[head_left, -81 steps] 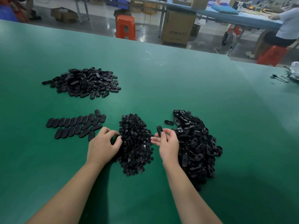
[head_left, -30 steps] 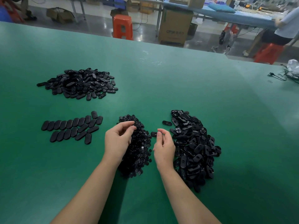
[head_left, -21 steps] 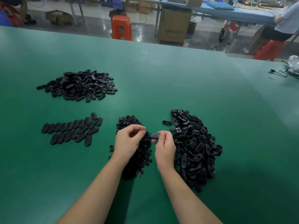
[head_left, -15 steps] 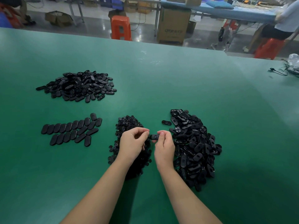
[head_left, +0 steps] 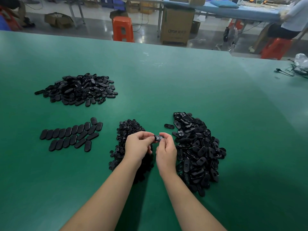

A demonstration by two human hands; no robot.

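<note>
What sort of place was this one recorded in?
Probably a factory assembly floor: heaps of identical black plastic parts on a long green worktable, with a cardboard carton and an orange stool behind.

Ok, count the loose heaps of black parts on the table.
3. The far-left heap lies beyond the neat rows; the small-parts heap is beneath the left hand; the oval-shell heap is beside the right hand. The rows are not counted.

Two bare forearms, uncovered all the way to the picture's lower edge, end in a bare left hand [head_left: 137, 147] and a bare right hand [head_left: 166, 151].
</note>
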